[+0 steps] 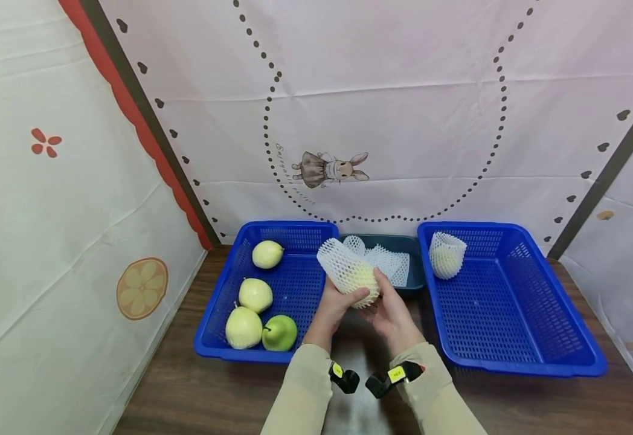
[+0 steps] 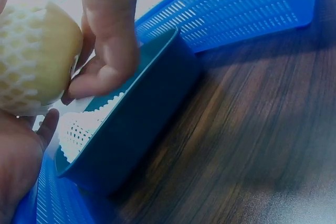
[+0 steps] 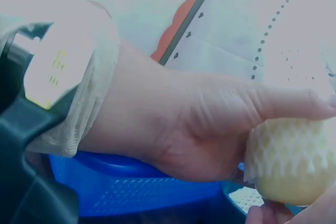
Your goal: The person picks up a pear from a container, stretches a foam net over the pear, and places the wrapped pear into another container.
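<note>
Both hands hold a pale yellow pear (image 2: 60, 45) partly inside a white foam net sleeve (image 1: 338, 263), above the middle of the table. My left hand (image 1: 335, 307) grips it from the left, its thumb across the netting. From the right, my right hand (image 1: 391, 317) curls its thumb and fingers round the pear's lower end, where bare skin shows beyond the net in the left wrist view. The sleeve's other end sticks out loose to the upper left. Behind the hands, more foam nets (image 1: 387, 261) lie in a dark green tray (image 1: 415, 266).
The left blue basket (image 1: 308, 281) contains several pale yellow pears (image 1: 255, 295) and a green pear (image 1: 279, 333). In the right blue basket (image 1: 490, 302), a netted pear (image 1: 447, 257) sits at the back left corner. A patterned cloth (image 1: 403, 133) hangs behind the wooden table (image 1: 186, 393).
</note>
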The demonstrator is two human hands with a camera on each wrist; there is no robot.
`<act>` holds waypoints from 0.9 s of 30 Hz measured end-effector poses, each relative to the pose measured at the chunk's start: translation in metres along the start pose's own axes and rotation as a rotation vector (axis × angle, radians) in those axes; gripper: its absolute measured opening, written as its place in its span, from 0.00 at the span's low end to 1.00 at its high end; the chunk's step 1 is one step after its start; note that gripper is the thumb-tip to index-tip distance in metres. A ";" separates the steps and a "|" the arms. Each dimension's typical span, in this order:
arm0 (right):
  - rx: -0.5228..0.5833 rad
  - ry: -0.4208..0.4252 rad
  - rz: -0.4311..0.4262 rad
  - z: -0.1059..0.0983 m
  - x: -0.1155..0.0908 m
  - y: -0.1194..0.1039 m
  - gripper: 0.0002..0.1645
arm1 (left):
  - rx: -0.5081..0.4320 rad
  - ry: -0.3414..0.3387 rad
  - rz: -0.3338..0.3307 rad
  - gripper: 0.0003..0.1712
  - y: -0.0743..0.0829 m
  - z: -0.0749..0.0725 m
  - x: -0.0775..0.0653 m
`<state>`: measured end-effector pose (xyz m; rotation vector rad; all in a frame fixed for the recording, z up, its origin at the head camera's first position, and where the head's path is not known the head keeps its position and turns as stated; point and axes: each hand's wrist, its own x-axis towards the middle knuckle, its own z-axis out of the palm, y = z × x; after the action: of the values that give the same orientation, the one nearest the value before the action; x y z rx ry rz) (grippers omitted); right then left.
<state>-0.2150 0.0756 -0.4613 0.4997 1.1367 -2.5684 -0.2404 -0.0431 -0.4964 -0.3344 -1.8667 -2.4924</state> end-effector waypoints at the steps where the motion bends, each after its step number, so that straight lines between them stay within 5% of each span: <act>1: -0.012 0.013 0.008 0.000 -0.001 -0.001 0.36 | 0.003 0.000 -0.002 0.52 0.001 0.000 0.000; 10: 0.056 -0.010 0.015 0.000 -0.005 -0.004 0.35 | 0.029 0.041 -0.061 0.56 0.005 0.000 0.000; 27: 0.140 -0.003 -0.019 -0.002 -0.005 -0.005 0.19 | 0.013 0.066 -0.059 0.57 0.002 -0.002 0.001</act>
<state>-0.2122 0.0815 -0.4572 0.5189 0.9693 -2.6769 -0.2412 -0.0454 -0.4943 -0.1967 -1.8942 -2.4944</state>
